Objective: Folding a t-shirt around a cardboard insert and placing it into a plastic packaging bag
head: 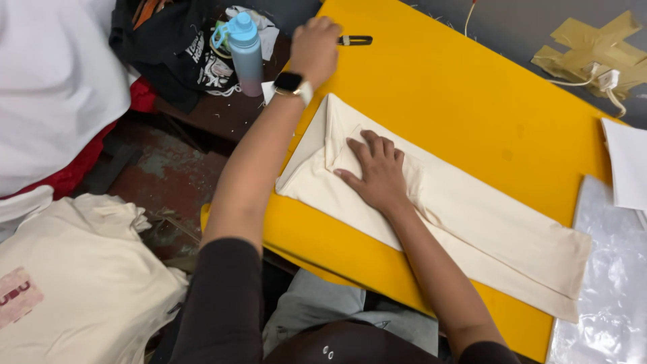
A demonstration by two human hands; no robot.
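head view: the yellow worktop [472,101] carries a long cream folded cloth [485,229], laid flat so its creases hold. the right hand [377,172] lies on the cloth's folded end, its grip spread, fingers flat, pinning the fold. beyond that grip the left hand [314,48], wearing a wristwatch [290,83], is curled together over a small black tool [355,40] at the worktop's far edge. just left of it stands a blue bottle [245,54].

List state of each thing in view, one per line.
cream garment: folded, flat on yellow board
right hand: open, pressing the garment
left hand: closed on black tool
water bottle: upright, lid shut
plastic bag: flat, crinkled
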